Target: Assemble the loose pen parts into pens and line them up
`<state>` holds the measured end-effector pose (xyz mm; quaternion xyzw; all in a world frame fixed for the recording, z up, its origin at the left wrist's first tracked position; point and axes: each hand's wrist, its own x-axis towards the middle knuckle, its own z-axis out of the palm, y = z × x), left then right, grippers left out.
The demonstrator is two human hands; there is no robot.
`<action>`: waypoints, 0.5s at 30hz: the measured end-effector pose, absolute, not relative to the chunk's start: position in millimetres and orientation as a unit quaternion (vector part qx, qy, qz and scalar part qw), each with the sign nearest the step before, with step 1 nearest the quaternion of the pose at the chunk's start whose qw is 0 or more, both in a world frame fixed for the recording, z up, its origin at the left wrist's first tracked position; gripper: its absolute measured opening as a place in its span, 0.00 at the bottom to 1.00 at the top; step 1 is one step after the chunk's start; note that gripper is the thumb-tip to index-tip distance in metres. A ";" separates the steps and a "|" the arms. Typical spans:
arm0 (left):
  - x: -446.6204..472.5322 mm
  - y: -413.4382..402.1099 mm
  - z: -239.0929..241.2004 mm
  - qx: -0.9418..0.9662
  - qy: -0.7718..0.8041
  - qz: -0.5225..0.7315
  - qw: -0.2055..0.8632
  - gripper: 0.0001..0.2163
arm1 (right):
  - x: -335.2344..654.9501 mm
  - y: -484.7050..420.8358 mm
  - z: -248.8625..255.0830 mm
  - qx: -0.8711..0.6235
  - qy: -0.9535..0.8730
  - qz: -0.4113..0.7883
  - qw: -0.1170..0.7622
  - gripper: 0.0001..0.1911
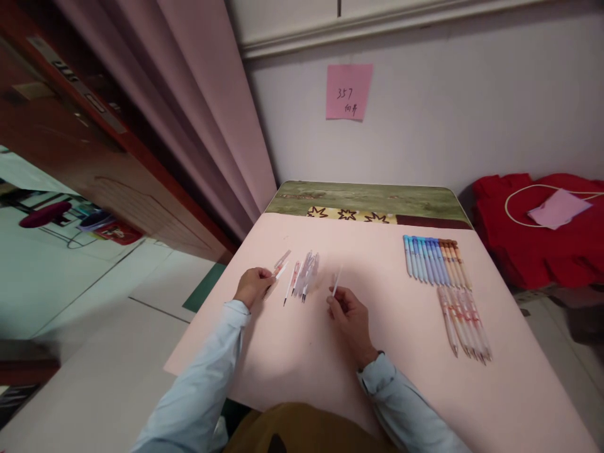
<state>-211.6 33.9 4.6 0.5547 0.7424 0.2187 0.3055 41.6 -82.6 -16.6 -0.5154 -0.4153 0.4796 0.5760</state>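
Note:
My left hand (255, 286) has its fingertips closed at a slim white pen part (282, 270), close to a clear pen barrel (283, 258) on the table's left side. Between thumb and fingers of my right hand (349, 314) stands a thin white pen refill (336, 281), tilted upward and slightly blurred. Between the two hands lies a loose pile of clear pen barrels (306, 274) with dark tips below. A white refill with a black tip (287, 286) lies at the pile's left edge, beside a red-patterned barrel (296, 274).
At the right lie a row of blue and brown pens (429, 261) and a group of red-patterned pens (465, 324). Pink sheeting (283, 365) covers the table. A pink note (349, 92) hangs on the wall. Red cloth (500, 233) lies beyond the right edge; a curtain (207, 94) hangs left.

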 end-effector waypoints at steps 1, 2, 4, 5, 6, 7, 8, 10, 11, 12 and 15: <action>-212.2 34.4 4.3 0.554 0.742 0.217 0.309 0.07 | 41.7 -82.4 -17.1 -0.515 -0.416 0.480 0.575 0.15; -212.6 34.7 4.3 0.554 0.742 0.215 0.311 0.07 | 41.8 -82.2 -17.6 -0.516 -0.418 0.479 0.574 0.15; -213.3 34.6 4.9 0.554 0.742 0.211 0.313 0.08 | 42.3 -81.9 -18.6 -0.521 -0.422 0.472 0.572 0.16; -213.6 34.2 5.5 0.556 0.742 0.208 0.313 0.08 | 42.6 -81.7 -19.0 -0.523 -0.423 0.470 0.572 0.16; -213.9 33.7 6.2 0.558 0.743 0.203 0.310 0.08 | 42.9 -81.5 -19.4 -0.524 -0.423 0.468 0.573 0.16; -214.2 33.2 7.2 0.563 0.744 0.196 0.301 0.09 | 43.2 -81.4 -19.8 -0.525 -0.421 0.467 0.574 0.16; -214.6 32.7 8.4 0.569 0.747 0.186 0.289 0.09 | 43.5 -81.2 -19.9 -0.524 -0.418 0.467 0.577 0.16; -214.7 31.8 11.7 0.585 0.753 0.159 0.257 0.10 | 44.0 -80.8 -19.5 -0.521 -0.411 0.470 0.582 0.16; -214.1 31.4 13.8 0.592 0.755 0.145 0.241 0.10 | 44.4 -80.6 -18.8 -0.520 -0.408 0.471 0.584 0.16; -212.8 30.8 16.1 0.597 0.758 0.136 0.224 0.10 | 45.1 -80.2 -17.7 -0.521 -0.405 0.470 0.586 0.16; -202.1 28.2 22.4 0.611 0.756 0.152 0.180 0.10 | 49.7 -78.1 -12.3 -0.523 -0.399 0.460 0.596 0.17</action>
